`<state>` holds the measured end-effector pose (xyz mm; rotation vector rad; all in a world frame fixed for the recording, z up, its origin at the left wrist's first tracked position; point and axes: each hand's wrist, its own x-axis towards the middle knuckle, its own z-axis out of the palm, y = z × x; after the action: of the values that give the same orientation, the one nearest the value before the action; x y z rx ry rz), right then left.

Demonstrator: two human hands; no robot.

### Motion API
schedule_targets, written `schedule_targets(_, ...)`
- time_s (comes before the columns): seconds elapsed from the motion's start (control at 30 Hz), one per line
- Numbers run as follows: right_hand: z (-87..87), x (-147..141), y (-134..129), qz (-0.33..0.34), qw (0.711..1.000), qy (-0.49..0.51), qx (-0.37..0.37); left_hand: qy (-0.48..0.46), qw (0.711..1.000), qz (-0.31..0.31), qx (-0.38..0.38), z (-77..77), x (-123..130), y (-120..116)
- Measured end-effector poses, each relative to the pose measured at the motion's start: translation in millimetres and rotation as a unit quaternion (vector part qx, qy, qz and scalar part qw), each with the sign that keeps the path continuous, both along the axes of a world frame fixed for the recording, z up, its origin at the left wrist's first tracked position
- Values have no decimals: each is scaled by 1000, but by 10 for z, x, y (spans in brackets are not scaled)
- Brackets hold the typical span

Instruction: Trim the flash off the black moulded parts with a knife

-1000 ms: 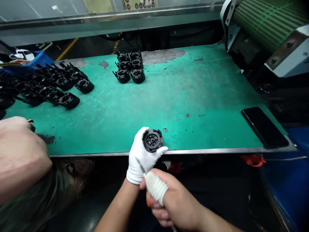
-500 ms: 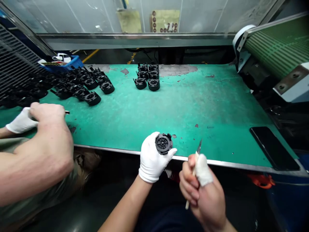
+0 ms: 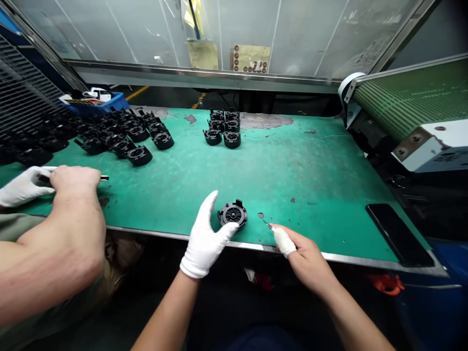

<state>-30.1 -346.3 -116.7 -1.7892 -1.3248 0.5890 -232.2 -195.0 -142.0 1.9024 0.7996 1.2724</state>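
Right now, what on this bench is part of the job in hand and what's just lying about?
In hand:
- black round part, on the green mat at the left hand
- small blade, held by the right hand

Lying about:
- phone
- four stacked parts
- co-worker's parts pile

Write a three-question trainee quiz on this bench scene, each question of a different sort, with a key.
1. True or false: the gloved left hand lifts the round black part clear of the green mat.
2. What does the right hand hold? A) small blade B) phone C) brush
3. Fill in: the black phone lies near the mat's ___ edge.

Key: 1 false, the part rests on the mat; 2 A; 3 right.
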Motion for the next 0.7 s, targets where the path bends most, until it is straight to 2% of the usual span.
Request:
schedule_targets(0.1, 98, 135, 224, 59, 976, -210, -30, 55, 998, 29, 32, -46, 167, -75)
schedule_targets(0.17, 165, 186, 339, 85, 955, -280, -51, 44, 998, 49, 23, -78, 262, -92)
schedule_targets(0.27, 246, 218, 432, 104, 943, -311, -63, 28, 998, 64, 1, -121, 334, -83)
schedule_targets(0.37, 301, 229, 444, 116, 923, -359, -74, 35, 997, 73, 12, -149, 340, -72)
schedule_targets(0.47, 322, 229, 429, 130, 901, -403, -89, 37, 996, 79, 23, -157, 337, -73)
schedule_targets(0.57, 304, 246, 458, 139, 894, -416, -89, 38, 994, 91, 39, -147, 350, -74)
schedule_targets(0.63, 287, 301, 515, 122, 891, -427, -91, 43, 993, 99, 47, -132, 358, -74)
schedule_targets(0.7, 284, 399, 579, 73, 888, -442, -104, 48, 993, 100, 47, -115, 361, -75)
